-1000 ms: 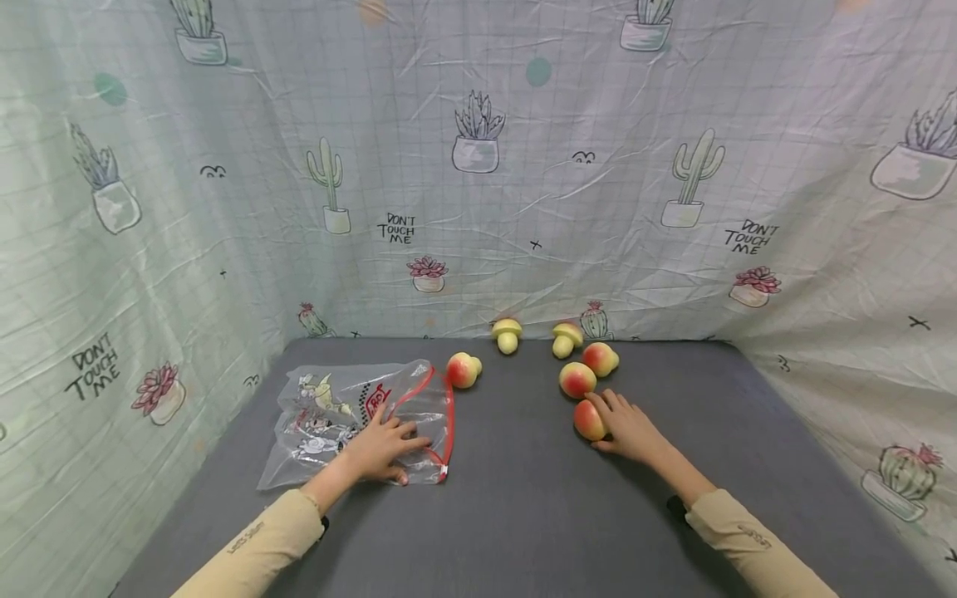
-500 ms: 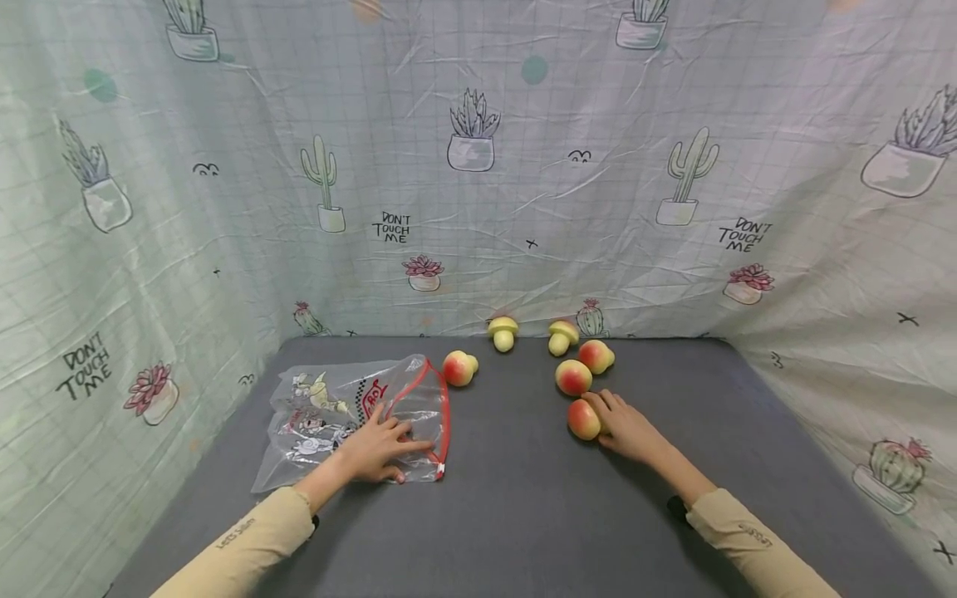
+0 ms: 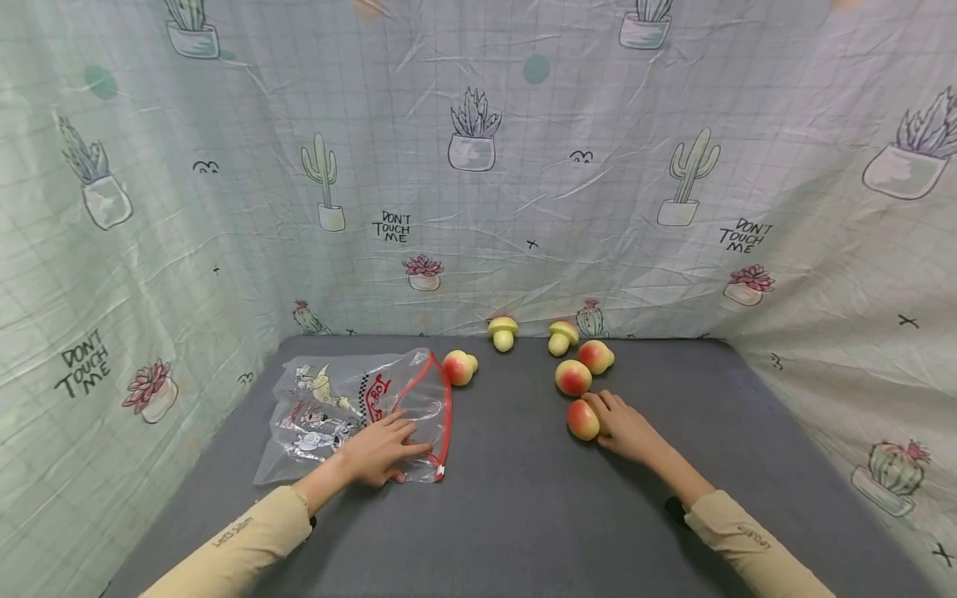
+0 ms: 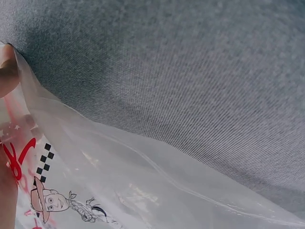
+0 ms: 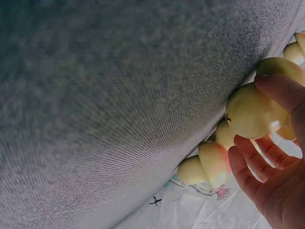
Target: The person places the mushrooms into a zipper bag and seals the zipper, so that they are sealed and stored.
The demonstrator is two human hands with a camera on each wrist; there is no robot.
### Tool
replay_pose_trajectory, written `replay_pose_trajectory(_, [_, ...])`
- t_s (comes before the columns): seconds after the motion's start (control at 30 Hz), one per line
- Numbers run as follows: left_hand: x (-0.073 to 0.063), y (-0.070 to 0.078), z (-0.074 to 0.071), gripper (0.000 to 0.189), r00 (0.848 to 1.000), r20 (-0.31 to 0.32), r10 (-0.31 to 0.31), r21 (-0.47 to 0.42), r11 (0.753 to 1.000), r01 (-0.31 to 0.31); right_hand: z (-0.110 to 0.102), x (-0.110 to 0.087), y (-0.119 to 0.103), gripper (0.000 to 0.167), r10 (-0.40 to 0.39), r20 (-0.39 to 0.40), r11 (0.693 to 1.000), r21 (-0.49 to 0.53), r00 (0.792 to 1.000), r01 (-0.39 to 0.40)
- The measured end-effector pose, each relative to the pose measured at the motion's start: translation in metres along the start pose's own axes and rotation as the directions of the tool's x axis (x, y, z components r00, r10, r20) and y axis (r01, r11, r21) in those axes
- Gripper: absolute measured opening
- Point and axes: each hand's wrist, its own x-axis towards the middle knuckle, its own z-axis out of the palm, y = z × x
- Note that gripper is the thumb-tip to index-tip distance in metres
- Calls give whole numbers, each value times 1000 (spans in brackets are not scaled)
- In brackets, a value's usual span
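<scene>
In the head view, my left hand (image 3: 380,450) is on a clear plastic bag (image 3: 321,399) with red trim and cartoon prints. In the left wrist view, the thumb (image 4: 8,71) is at the lifted edge of the bag (image 4: 133,176), and other fingers show through the film. My right hand (image 3: 626,428) grips a red-and-yellow toy mushroom (image 3: 582,420) at the front of a small group. From the right wrist, the thumb lies over this mushroom (image 5: 252,112) and the fingers curl beneath it.
Two more toy mushrooms, a near one (image 3: 573,378) and a farther one (image 3: 596,356), stand behind the held one. Another mushroom (image 3: 459,367) is beside the bag's red edge. Two lie at the back, a left one (image 3: 503,334) and a right one (image 3: 562,339), against the printed curtain (image 3: 523,274).
The bag has shifted and its printed side has changed shape under my left hand, whose fingers have drawn in. My right hand has moved its grip slightly on the front mushroom, which has turned a little.
</scene>
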Motion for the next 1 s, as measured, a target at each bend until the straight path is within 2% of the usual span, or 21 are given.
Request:
replay_pose_trajectory(0.27, [0, -1, -2, 59, 999, -10, 35, 13, 999, -35, 0, 2, -1, 66, 16, 20, 1000, -2, 1000, -16])
replay_pose_trajectory(0.43, [-1, -1, 0, 57, 999, 19, 34, 8, 999, -35, 1, 2, -2, 66, 11, 19, 1000, -6, 1000, -11])
replay_pose_trajectory(0.7, [-1, -1, -1, 55, 999, 28, 39, -2, 999, -39, 2, 3, -8, 66, -26, -12, 1000, 0, 1000, 26])
replay_pose_trajectory(0.87, [-1, -1, -2, 50, 998, 53, 25, -3, 1000, -25, 1, 9, -14, 65, -52, -29, 999, 11, 998, 52])
replay_pose_trajectory(1.0, [1, -2, -4, 49, 998, 46, 32, -2, 1000, -32, 2, 14, -19, 65, -67, -32, 998, 19, 997, 68])
